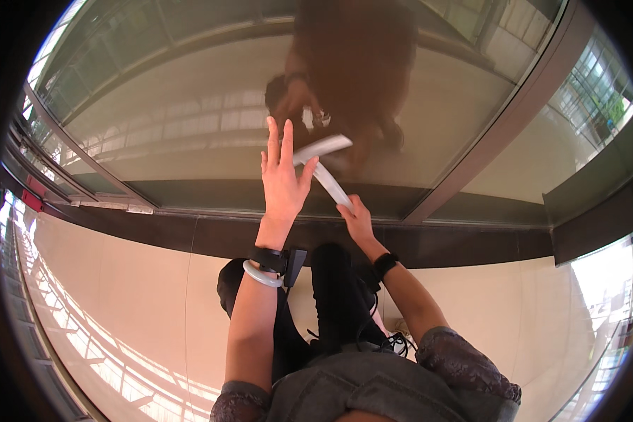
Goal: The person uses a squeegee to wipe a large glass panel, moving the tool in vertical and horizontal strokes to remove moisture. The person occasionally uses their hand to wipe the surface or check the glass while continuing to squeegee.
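Observation:
My right hand (357, 217) grips the lower end of the handle of a white T-shaped squeegee (331, 182). Its white head (327, 147) slants in front of a large glass pane (200, 132). My left hand (285, 184) is raised palm towards the pane with fingers apart, and hides the left part of the head. The left thumb lies close to where handle and head join; whether it touches, I cannot tell. Contact between the left fingertips and the glass is also unclear. A dark reflection of a person (353, 68) shows in the pane.
Brown metal frame posts (485, 121) divide the glazing. A dark base strip (242, 232) runs along its bottom, above a pale tiled floor (137, 253). My bent knees (332, 274) are close to the strip. Black cables (398, 343) hang by my right arm. Something red (31, 200) stands far left.

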`<state>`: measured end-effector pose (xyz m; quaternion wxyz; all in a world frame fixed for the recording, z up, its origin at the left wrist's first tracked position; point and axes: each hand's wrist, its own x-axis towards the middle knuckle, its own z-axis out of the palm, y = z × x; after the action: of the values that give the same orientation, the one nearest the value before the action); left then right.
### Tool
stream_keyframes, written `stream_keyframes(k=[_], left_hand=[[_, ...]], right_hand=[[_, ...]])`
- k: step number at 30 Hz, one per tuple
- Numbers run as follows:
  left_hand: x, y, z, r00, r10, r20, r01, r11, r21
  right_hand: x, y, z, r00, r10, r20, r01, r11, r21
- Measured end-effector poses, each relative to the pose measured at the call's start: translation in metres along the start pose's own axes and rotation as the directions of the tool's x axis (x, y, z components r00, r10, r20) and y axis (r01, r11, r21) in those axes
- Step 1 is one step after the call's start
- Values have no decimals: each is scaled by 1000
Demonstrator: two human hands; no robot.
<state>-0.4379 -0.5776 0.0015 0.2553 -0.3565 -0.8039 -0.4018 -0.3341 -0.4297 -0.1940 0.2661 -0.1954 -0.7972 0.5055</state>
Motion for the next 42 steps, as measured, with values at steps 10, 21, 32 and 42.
stream_keyframes(k=[10,21,32,42], left_hand=[[0,3,5,1000,-2,-10,2,1000,-2],[1,3,-5,999,-52,-9,51,994,-99],[-2,7,0,1000,-8,-19,7,996,-84],[-4,-1,-1,996,77,-50,-76,997,12]], right_hand=[[-112,151,-71,776,631,2,-608,746,271],[19,-55,-63,990,139,-34,-111,896,430],[-42,-1,-80,950,313,15,-257,750,610],[41,-188,-143,948,19,-319,140,874,466]])
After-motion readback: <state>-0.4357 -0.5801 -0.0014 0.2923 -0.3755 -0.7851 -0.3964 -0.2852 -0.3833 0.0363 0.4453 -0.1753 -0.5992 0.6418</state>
